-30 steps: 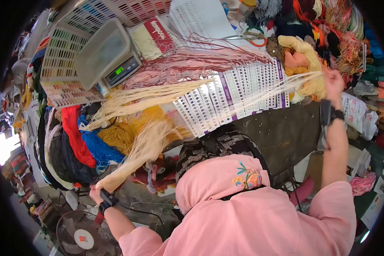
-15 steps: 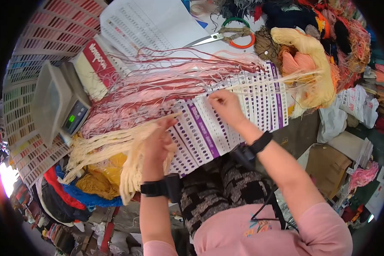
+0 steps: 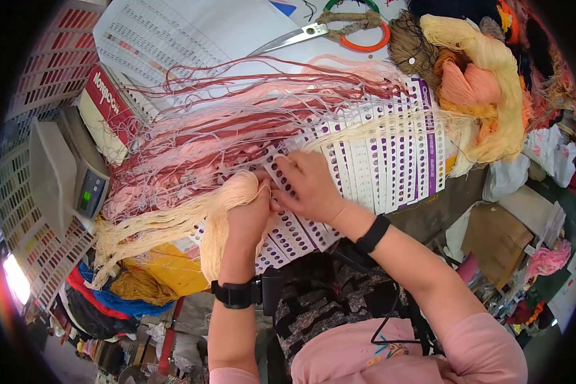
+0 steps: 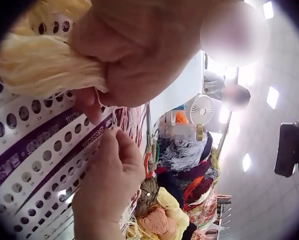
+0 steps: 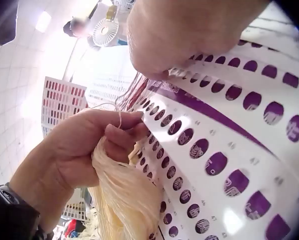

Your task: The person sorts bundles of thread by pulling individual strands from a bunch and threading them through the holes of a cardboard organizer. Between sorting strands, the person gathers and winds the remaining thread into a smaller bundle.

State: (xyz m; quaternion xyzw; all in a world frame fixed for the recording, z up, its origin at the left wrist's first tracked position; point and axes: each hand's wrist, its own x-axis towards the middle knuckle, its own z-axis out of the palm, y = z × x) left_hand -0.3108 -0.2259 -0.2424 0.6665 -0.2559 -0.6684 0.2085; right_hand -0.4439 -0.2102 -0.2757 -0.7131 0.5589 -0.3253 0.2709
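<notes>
Cream yarn bundle (image 3: 192, 221) gripped in left hand (image 3: 248, 217), apparently to keep strands within reach; right hand (image 3: 307, 187), touching it, pinches one strand over a punched card (image 3: 371, 163).

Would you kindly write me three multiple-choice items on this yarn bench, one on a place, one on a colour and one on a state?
1. Where do the metal scissors with orange and green ring handles lie?
A on the white printed paper sheet; B in the person's lap; C on the floor.
2. What colour is the thick thread bundle gripped by the left hand?
A blue; B cream; C black.
3. How is the small grey scale's display?
A dark; B covered; C lit green.
Answers: 1 A, the blades and handles rest on the paper; 2 B, pale cream strands fill the fist; 3 C, its window glows green.
</notes>
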